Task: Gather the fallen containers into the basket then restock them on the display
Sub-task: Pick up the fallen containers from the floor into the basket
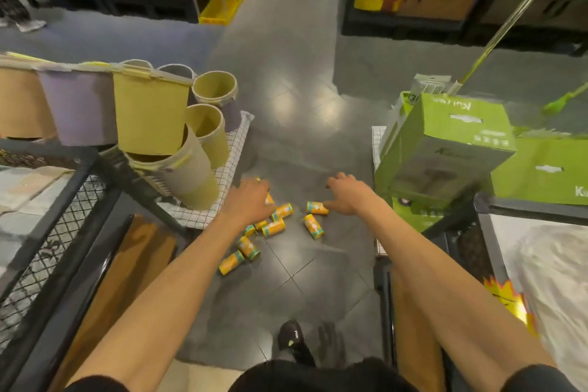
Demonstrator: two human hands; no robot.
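Observation:
Several small yellow containers (273, 227) with teal ends lie on their sides on the grey floor between two display stands. My left hand (249, 200) reaches down over the left end of the cluster, fingers spread, and covers one container; whether it holds it cannot be told. My right hand (345, 196) hangs with loose fingers just right of one container (316, 207), its thumb near it. Another container (313, 226) lies alone below that. No basket is in view.
A black mesh display stand (63, 216) stands at the left with stacked beige, purple and yellow bins (178, 153). Green cartons (445, 149) and a mop handle (496, 32) are at the right. My black shoe (291, 340) is on the floor below.

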